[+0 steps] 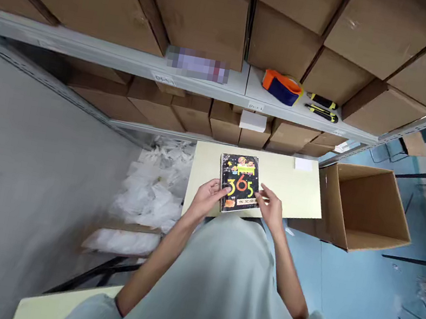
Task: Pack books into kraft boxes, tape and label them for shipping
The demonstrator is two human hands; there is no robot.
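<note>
A black book [239, 182] with a big yellow and orange "365" on its cover lies flat on a small pale table [294, 190]. My left hand [208, 196] holds the book's lower left edge, thumb on the cover. My right hand [271, 205] touches its lower right edge with the fingers spread along the side. A small white paper slip [303, 165] lies at the table's far right corner.
An open cardboard box [365, 208] stands right of the table on the blue floor. A pile of white plastic bags [153, 193] lies to the left. Grey shelves [131, 60] behind hold brown cartons, an orange tape dispenser [282, 86] and yellow-black knives [323, 106].
</note>
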